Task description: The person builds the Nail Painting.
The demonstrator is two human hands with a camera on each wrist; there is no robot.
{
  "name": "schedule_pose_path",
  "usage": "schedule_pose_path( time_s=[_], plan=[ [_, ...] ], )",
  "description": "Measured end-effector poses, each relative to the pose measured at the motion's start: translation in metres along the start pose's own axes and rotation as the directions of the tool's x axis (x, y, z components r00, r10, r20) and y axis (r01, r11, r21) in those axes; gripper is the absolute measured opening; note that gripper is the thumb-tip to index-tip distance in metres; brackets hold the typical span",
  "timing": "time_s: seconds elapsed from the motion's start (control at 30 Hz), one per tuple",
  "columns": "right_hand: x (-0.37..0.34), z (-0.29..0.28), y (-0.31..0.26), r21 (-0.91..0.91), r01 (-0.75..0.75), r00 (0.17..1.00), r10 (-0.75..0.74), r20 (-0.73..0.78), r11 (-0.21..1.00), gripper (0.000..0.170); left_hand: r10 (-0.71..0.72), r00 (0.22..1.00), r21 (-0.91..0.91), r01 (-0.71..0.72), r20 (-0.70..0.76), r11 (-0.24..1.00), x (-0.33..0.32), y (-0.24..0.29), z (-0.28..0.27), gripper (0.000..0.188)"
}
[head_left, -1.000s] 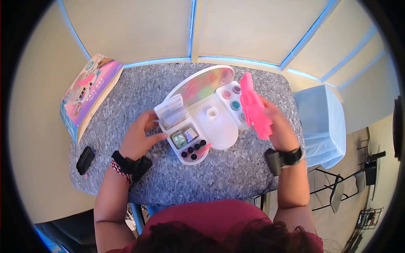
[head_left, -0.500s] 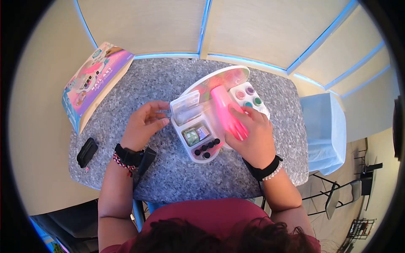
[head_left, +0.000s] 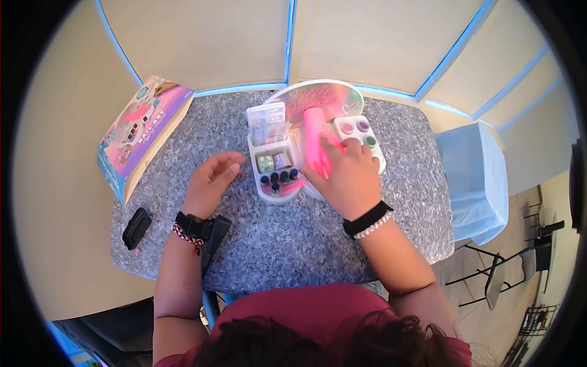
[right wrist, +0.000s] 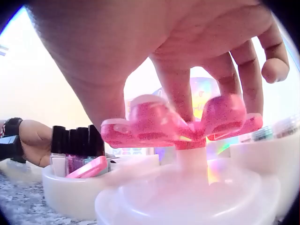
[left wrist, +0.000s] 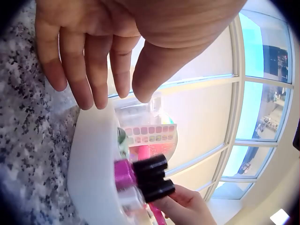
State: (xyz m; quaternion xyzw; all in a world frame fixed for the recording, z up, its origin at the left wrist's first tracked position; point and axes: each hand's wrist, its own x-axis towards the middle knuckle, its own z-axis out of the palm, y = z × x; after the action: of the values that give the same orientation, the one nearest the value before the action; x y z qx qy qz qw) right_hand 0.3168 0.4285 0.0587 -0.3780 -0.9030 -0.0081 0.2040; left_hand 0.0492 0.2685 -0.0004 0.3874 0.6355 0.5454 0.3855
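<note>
A pink plastic model hand (head_left: 314, 129) lies over the white base of a nail art station (right wrist: 234, 197), on a short white post (right wrist: 191, 161). My right hand (head_left: 351, 177) is over it, fingers spread, with the index fingertip on its top and the thumb beside its left edge. To the left of the station, my left hand (head_left: 211, 186) hovers with loosely bent fingers and holds nothing. Small black-capped nail polish bottles (head_left: 284, 176) and a pink tool (right wrist: 89, 167) sit in the front-left compartment. Glitter pots (head_left: 347, 128) fill the right-hand holder.
A nail art box (head_left: 142, 131) stands at the table's back left, with a small black case (head_left: 137, 228) in front of it. The station's rounded sign (head_left: 333, 95) rises at the back. Off the right edge is something draped in light blue cloth (head_left: 474, 180).
My right hand has brought the pink model hand from the right, turned it palm down and set it over the base. My left hand has let go of the station's left edge.
</note>
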Motion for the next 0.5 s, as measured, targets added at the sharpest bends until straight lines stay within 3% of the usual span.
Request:
schedule_pose_path(
  time_s=[0.13,0.2,0.27,0.33,0.37,0.4,0.43,0.47,0.5],
  plan=[
    [0.008,-0.003,0.000,0.019,-0.012,0.999,0.011,0.049,1.000,0.066,-0.031,1.000,-0.067,0.031,0.004,0.997,-0.005,0.009,0.003,0.040],
    [0.006,-0.010,0.016,0.120,0.095,0.994,-0.089,-0.057,0.988,0.068,-0.048,0.998,-0.106,0.042,-0.049,0.993,-0.002,0.004,0.001,0.038],
    [0.002,0.001,0.046,0.183,0.097,0.985,-0.068,-0.159,0.978,0.067,-0.056,0.997,-0.104,0.051,-0.047,0.993,-0.004,0.006,0.001,0.038],
    [0.003,0.008,0.075,0.463,-0.083,0.951,0.209,-0.229,0.883,0.066,-0.063,0.997,-0.110,0.058,-0.045,0.992,-0.004,0.005,0.000,0.038],
    [0.000,0.004,0.081,0.466,-0.086,0.948,0.216,-0.233,0.881,0.066,-0.059,0.997,-0.100,0.054,-0.044,0.993,-0.003,0.002,-0.001,0.039],
    [-0.004,-0.003,0.087,0.757,-0.267,0.919,0.394,0.013,0.597,0.065,-0.054,0.998,-0.093,0.050,-0.042,0.994,-0.002,0.000,-0.001,0.040],
    [-0.006,-0.010,0.091,0.884,-0.422,0.842,0.449,0.299,0.202,0.064,-0.049,0.998,-0.089,0.046,-0.035,0.995,-0.001,-0.002,-0.001,0.040],
    [-0.007,-0.007,0.100,0.885,-0.419,0.840,0.456,0.293,0.202,0.064,-0.053,0.998,-0.119,0.048,-0.039,0.992,0.001,-0.003,-0.001,0.040],
    [-0.009,0.002,0.109,0.864,-0.485,0.830,0.382,0.407,0.133,0.067,-0.061,0.997,-0.149,0.054,-0.043,0.987,0.001,-0.004,-0.001,0.039]
  ],
)
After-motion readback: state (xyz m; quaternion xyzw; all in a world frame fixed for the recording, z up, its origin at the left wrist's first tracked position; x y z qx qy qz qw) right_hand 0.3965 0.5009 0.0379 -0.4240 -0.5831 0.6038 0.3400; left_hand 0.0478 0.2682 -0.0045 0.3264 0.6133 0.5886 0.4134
